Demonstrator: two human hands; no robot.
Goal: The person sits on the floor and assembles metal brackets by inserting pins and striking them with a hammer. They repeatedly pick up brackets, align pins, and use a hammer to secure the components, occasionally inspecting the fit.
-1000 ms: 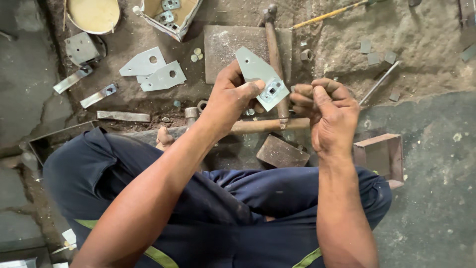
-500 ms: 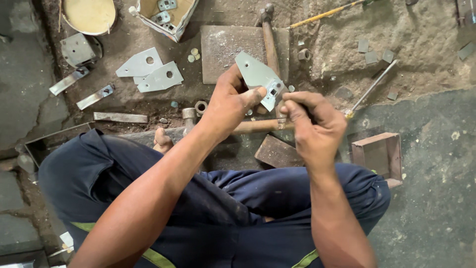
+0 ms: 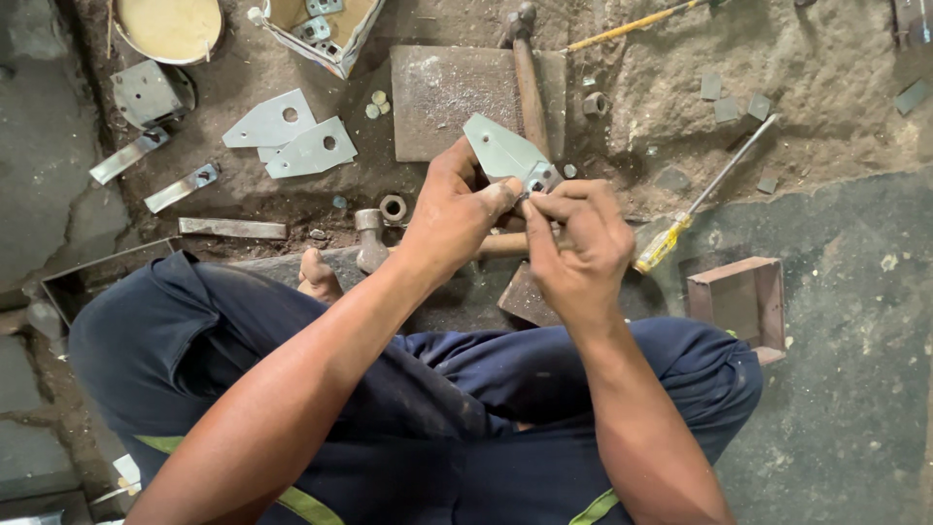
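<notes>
My left hand (image 3: 455, 209) grips a flat grey metal plate (image 3: 501, 151) with a hole near its top corner, holding it up over my crossed legs. My right hand (image 3: 575, 248) meets it from the right, with fingertips pinched on a small metal fitting (image 3: 540, 178) at the plate's lower right corner. Both hands touch each other at that corner. Below them a hammer lies on the ground with its head (image 3: 370, 241) at the left and its wooden handle mostly hidden behind my hands.
Two more grey plates (image 3: 292, 136) lie at upper left beside metal strips (image 3: 181, 188). A square steel block (image 3: 447, 97) carries a second hammer (image 3: 528, 73). A yellow-handled screwdriver (image 3: 680, 228), a small rusty box (image 3: 741, 301), a cardboard box of parts (image 3: 326, 24) and a yellow bowl (image 3: 170, 27) surround me.
My right hand moved left from beside the plate and closed its fingertips on the fitting at the plate's corner. My left hand kept hold of the plate, tilting it slightly.
</notes>
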